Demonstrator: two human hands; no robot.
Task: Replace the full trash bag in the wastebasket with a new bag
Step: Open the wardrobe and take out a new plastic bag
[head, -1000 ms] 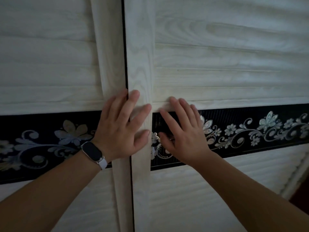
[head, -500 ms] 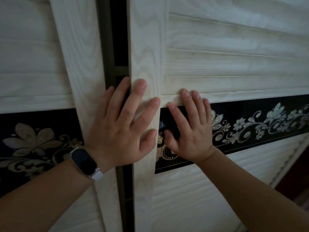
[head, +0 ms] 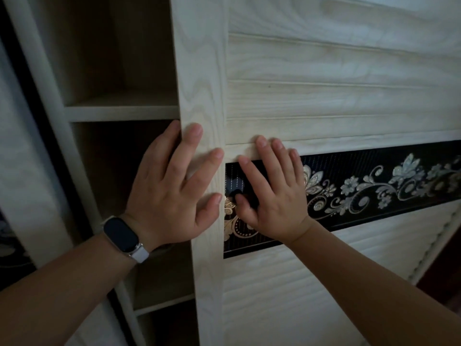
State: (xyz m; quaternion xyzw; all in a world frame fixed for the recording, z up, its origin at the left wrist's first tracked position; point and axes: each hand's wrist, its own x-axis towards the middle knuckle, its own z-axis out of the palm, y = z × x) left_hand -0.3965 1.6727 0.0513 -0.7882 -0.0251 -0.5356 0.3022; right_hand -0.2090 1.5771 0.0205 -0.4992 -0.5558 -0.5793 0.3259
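Your left forearm, nearest the camera, carries a dark-faced wristwatch on a white strap (head: 121, 234). Your left hand (head: 172, 191) lies flat with its fingers straight and spread on the pale wood-grain upright frame (head: 202, 71) of the slatted sliding wardrobe door. Its outermost visible finger sits right at the frame's left edge. Your right hand (head: 272, 196) lies just beside it, also flat. Its fingers are straight and close together, with the tips on the ledge above the black glossy band with a silver and gold flower pattern (head: 374, 186) and the thumb on the band itself. Neither hand holds anything; both only press on the door.

The frame's long axis runs vertically. The dim open compartment lies directly left of it, divided by pale wooden shelves (head: 119, 112). Beyond the compartment, at the far left, stands the edge of a second door (head: 15, 146).

No wastebasket, full bag or new bag is in view, and the shelf spaces are too dark to show what they hold. If the new bag is stored here, it lies left of both hands. Your left hand is the nearer one, already at the opening's edge, so it is best placed to reach in.
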